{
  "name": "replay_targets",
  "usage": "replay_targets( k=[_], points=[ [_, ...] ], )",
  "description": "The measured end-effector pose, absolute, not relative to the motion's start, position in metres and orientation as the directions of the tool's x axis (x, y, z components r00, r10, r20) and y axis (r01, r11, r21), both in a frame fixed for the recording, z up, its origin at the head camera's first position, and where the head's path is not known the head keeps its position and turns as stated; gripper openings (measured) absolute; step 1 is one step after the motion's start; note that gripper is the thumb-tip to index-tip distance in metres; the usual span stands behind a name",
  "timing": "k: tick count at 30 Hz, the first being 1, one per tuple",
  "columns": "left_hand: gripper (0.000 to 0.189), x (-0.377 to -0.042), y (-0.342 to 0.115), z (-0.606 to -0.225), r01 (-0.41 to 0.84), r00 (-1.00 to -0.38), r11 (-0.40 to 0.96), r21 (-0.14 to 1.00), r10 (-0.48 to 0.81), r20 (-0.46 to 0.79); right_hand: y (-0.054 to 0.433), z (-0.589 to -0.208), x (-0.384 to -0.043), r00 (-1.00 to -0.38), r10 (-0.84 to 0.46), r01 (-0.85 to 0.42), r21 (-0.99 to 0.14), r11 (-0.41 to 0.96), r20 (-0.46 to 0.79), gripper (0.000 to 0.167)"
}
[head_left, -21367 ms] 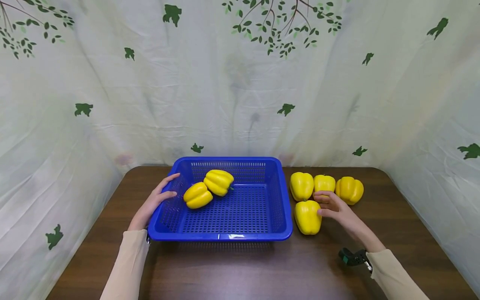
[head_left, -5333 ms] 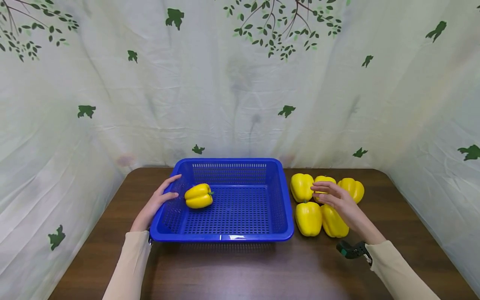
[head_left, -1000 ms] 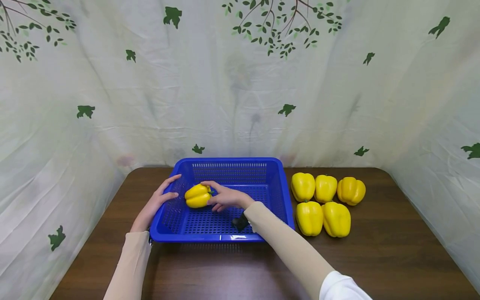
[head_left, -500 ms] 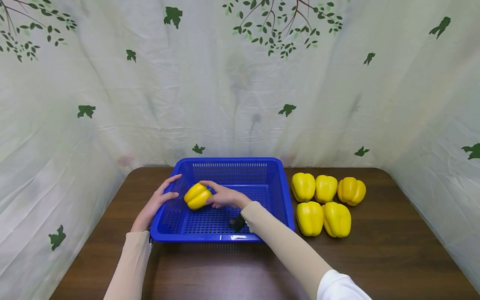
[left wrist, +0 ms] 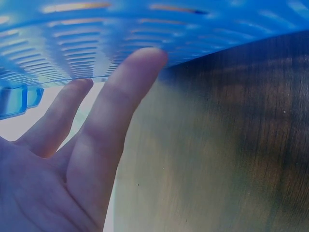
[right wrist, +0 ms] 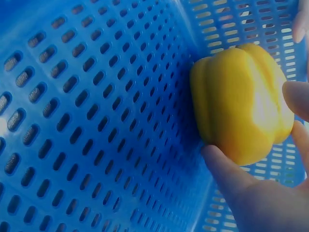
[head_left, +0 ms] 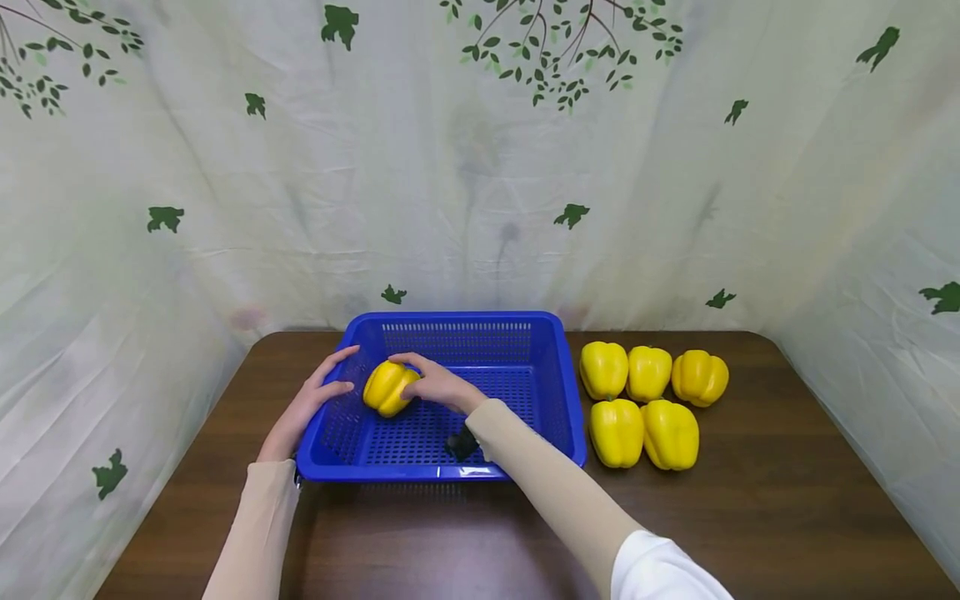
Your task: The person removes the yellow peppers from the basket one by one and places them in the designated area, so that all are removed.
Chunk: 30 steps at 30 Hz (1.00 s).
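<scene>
In the head view, a blue perforated basket (head_left: 480,472) stands on the table with one yellow bell pepper (head_left: 387,389) in its left part. My right hand (head_left: 442,387) reaches over the front rim and holds this pepper by its right end. The right wrist view shows the fingers around the pepper (right wrist: 236,101) close to a basket wall. My left hand (head_left: 303,408) grips the basket's left rim. In the left wrist view, fingertips of the left hand (left wrist: 53,169) touch the outer side of the basket (left wrist: 120,29).
To the basket's right, several yellow bell peppers (head_left: 617,433) stand in two rows on the brown wooden table (head_left: 787,492). A pale curtain (head_left: 480,183) with leaf patterns encloses the table's back and sides.
Over the last second the pepper has turned in my right hand's hold and sits slightly higher. Earlier, two peppers lay in the basket; one now stands with the others. The left hand stays put.
</scene>
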<state>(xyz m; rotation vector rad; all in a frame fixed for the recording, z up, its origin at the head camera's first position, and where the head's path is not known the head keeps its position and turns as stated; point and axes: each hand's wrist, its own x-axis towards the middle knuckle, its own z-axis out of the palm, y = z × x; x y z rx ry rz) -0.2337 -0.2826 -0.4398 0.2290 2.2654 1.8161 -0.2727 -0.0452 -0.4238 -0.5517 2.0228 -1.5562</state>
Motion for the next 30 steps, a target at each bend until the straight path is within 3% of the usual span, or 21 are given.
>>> replay_targets(
  k=[10,21,26,30],
  points=[
    [0.057,-0.233,-0.283,-0.441,-0.033,-0.963,0.244,0.969,0.252,-0.096,-0.058,-0.423,-0.269,-0.811,-0.541,0.078,-0.957,0.279,-0.223,0.053],
    [0.059,-0.232,-0.282,-0.438,-0.037,-0.964,0.27,0.962,0.246,-0.106,-0.067,-0.421,-0.264,-0.838,-0.498,0.005,-0.918,0.397,-0.22,0.056],
    [0.059,-0.232,-0.282,-0.438,-0.041,-0.963,0.253,0.967,0.247,-0.106,-0.068,-0.419,-0.264,-0.87,-0.447,0.015,-0.919,0.393,-0.206,0.053],
    [0.058,-0.232,-0.283,-0.439,-0.033,-0.963,0.252,0.967,0.25,-0.098,-0.063,-0.418,-0.266,-0.859,-0.463,0.043,-0.932,0.36,-0.219,0.051]
  ],
)
